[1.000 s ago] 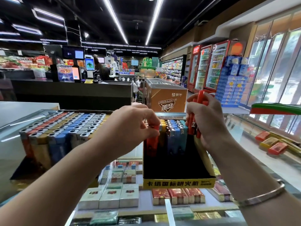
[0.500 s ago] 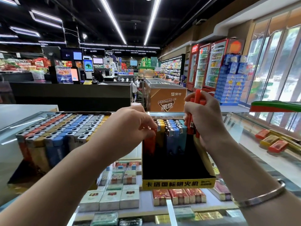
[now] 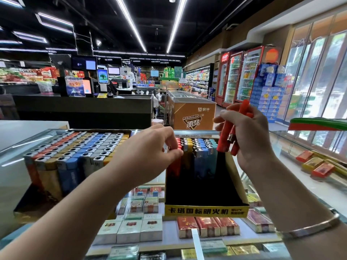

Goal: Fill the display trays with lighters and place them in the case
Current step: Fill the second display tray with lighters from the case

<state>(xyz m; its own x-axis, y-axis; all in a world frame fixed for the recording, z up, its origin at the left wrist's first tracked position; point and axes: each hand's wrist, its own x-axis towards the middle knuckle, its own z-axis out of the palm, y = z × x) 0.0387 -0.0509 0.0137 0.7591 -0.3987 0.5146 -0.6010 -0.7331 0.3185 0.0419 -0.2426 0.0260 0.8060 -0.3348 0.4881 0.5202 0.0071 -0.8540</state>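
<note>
Red lighters (image 3: 228, 134) now stand higher and more fanned in the right hand (image 3: 249, 139) than half a second ago, when the bundle was tucked tight against the palm; its grip is clenched round several of them, heads down, just above the tray's right rear corner. The left hand (image 3: 148, 154) has dropped slightly, and its fingertips (image 3: 177, 152) pinch the top of a single red lighter (image 3: 174, 166) standing in the left column of the yellow-fronted display tray (image 3: 205, 211), so that one looks nearly seated. I judge the filling to be early: only the rear rows hold lighters, red, yellow, blue and teal, while the dark front of the tray is bare. That bare front gives plenty of room to lower more in, though the tray's right wall (image 3: 237, 182) sits close under the loaded hand. A full tray (image 3: 75, 151) lies just beside on the left, near the left forearm. Both trays rest on the glass surface (image 3: 308, 186) of the case, with cigarette packs (image 3: 129, 229) beneath.
</note>
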